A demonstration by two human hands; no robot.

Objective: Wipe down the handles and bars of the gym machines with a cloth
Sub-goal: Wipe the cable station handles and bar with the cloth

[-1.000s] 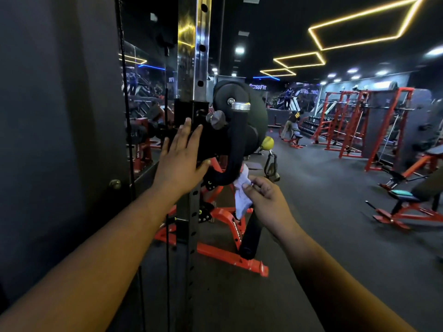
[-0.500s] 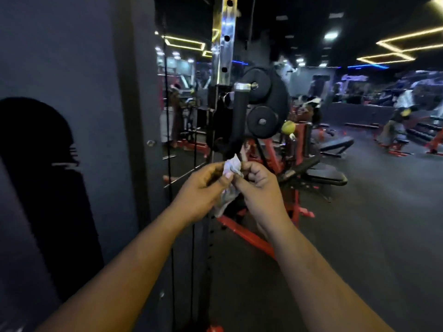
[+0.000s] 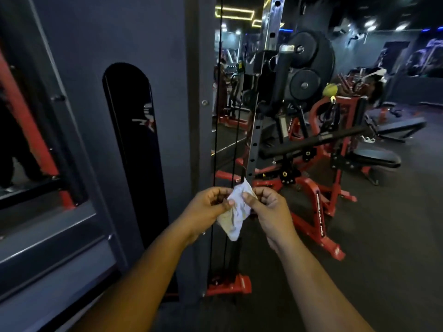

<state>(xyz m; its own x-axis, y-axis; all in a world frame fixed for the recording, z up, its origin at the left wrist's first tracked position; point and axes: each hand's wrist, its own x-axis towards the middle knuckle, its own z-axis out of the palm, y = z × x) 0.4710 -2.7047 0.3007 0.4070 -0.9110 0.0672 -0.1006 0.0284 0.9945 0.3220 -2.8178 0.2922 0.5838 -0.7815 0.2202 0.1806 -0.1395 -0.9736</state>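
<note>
Between wipes, refolding: left hand (image 3: pixel 208 204) and right hand (image 3: pixel 268 207) both pinching the cloth (image 3: pixel 236 213) held off the machines, probably next to be pressed round the padded bar (image 3: pixel 311 142).

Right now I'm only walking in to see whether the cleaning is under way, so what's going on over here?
A person stands by a cable machine and holds a small white cloth in both hands. The left hand and the right hand each pinch it near its top, in front of the machine's black cables. The cloth touches no bar or handle at this moment. Weight plates and a padded black bar on the red frame lie beyond, untouched.
</note>
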